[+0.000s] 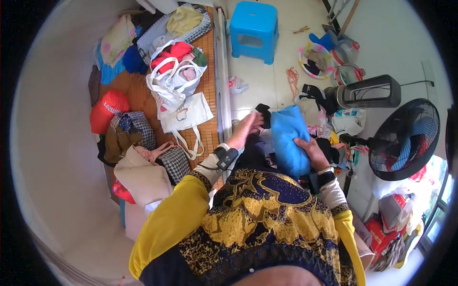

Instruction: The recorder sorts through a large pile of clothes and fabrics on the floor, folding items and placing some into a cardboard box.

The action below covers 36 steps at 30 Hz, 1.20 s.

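My right hand [315,152] grips the right side of a folded blue cloth bundle [290,139], its thumb lying on top. My left hand [248,128] is to the left of the bundle, apart from it, beside a small black cloth item [264,115]; whether its fingers hold anything does not show plainly. To the left, on a woven mat, lie a flat white tote bag [188,113] and a white bag with red and green clothes [179,77].
A blue plastic stool [254,32] stands on the tiled floor ahead. At the right are a black electric fan [404,139], a basin with cloths [316,60] and piled clothes. The raised mat [134,85] at left bears folded clothes and a red bag [107,111].
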Tool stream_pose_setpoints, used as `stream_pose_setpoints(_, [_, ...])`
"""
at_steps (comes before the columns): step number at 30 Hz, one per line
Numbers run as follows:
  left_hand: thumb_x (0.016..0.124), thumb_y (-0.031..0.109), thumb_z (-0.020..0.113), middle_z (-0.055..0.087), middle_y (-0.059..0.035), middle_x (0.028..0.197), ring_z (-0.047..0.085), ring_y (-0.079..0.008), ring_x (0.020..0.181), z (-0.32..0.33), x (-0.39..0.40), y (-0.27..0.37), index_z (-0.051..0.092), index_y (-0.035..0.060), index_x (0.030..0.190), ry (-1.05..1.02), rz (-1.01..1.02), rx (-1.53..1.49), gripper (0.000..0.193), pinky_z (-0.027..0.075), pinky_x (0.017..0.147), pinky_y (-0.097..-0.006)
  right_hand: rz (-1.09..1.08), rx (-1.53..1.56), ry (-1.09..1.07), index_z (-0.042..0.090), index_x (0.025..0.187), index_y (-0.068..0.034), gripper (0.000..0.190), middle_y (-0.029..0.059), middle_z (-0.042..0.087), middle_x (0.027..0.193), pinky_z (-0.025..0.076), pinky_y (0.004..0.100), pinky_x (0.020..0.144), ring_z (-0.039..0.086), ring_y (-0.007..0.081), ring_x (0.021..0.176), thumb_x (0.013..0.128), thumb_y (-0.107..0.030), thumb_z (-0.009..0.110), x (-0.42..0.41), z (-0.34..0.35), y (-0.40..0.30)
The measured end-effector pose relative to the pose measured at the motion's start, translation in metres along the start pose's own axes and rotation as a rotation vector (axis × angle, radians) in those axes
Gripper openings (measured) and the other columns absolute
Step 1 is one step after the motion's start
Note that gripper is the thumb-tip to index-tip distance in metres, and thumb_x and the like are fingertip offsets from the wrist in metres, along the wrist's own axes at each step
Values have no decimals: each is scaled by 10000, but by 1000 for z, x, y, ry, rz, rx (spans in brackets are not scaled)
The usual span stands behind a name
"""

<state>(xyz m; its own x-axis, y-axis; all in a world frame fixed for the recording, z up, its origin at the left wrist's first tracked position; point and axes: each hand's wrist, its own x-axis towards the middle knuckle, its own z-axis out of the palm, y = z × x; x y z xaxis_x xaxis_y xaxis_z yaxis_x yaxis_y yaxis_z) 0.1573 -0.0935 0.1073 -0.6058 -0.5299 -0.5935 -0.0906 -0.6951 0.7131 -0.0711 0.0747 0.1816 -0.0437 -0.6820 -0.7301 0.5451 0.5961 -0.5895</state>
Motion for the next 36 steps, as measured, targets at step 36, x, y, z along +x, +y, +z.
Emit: stream_pose_setpoints(36, [969, 55, 410, 594, -86, 718, 522, -112, 529, -121, -93, 117, 396, 56, 1362, 579, 490, 307, 393, 414, 443, -243, -261, -145, 193, 551, 1232, 20, 469, 77, 649, 1061, 510, 301, 794, 619, 152, 878, 860, -243, 663, -35, -50, 28])
